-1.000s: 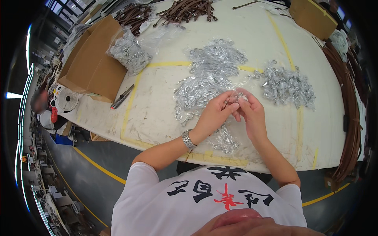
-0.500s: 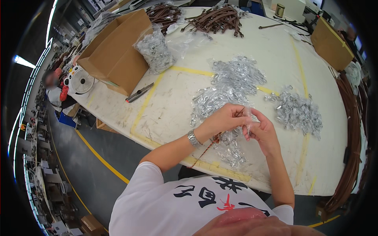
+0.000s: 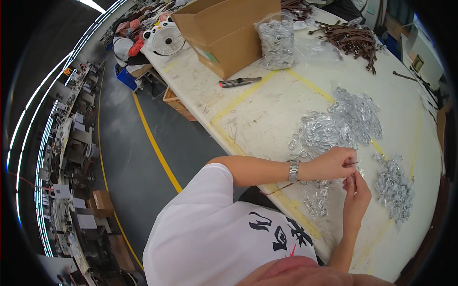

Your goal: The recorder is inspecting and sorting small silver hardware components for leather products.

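Observation:
My left hand (image 3: 330,164), with a metal-banded watch on its wrist, is closed in a pinch. A thin dark strip (image 3: 351,164) sticks out at its fingertips; its kind is too small to tell. Just below, my right hand (image 3: 357,191) has its fingertips pressed together almost touching the left ones, and what they hold is hidden. Under and behind both hands lies a pile of metal snap hooks in clear plastic bags (image 3: 324,131). Bagged hooks (image 3: 316,202) also lie near the table edge. A reddish-brown twisted cord (image 3: 280,189) runs below my left wrist.
Another pile of bagged metal pieces (image 3: 395,186) lies to the right. Farther back are a cutter knife (image 3: 240,82), a cardboard box (image 3: 224,35), a full clear bag (image 3: 276,44) and brown straps (image 3: 350,42). A fan (image 3: 168,42) and a seated person (image 3: 125,47) are at the far left.
The view has swung left, so the table things appear farther right. Clear plastic showed between my hands before; now their fingertips meet by a thin dark strip.

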The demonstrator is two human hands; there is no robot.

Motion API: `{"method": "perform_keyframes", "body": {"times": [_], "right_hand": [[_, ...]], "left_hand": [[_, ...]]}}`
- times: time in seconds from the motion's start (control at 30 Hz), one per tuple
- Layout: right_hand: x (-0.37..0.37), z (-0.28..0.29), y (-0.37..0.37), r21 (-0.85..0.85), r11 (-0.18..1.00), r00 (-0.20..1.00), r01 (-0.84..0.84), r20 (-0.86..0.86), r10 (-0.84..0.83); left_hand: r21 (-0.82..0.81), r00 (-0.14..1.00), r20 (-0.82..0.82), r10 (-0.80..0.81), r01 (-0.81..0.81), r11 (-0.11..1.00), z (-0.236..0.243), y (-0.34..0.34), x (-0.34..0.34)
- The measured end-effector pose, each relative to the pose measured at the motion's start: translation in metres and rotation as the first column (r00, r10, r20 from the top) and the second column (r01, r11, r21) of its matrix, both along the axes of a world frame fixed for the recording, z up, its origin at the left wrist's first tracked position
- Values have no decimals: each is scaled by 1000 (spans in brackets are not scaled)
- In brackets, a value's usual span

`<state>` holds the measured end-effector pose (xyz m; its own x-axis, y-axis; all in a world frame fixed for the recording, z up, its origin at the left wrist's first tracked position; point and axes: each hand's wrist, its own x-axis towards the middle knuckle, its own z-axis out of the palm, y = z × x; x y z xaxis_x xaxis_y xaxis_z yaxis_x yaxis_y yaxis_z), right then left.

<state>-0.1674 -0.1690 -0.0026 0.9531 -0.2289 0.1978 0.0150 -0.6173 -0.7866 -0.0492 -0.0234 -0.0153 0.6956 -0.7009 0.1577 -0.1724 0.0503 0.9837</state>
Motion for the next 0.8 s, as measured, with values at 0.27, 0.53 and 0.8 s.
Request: {"method": "perform_keyframes", "body": {"times": [0.27, 0.53, 0.8], "right_hand": [[7, -4, -9, 22, 998, 998, -56, 15, 55], [13, -23, -36, 324, 945, 998, -47, -19, 56], [3, -5, -44, 450, 886, 991, -115, -3, 130]], "left_hand": [[-96, 997, -58, -45, 40, 995, 0, 0, 10], [-163, 999, 31, 33, -28, 986, 5, 3, 17], [27, 994, 71, -87, 86, 996, 10, 10, 39]]}}
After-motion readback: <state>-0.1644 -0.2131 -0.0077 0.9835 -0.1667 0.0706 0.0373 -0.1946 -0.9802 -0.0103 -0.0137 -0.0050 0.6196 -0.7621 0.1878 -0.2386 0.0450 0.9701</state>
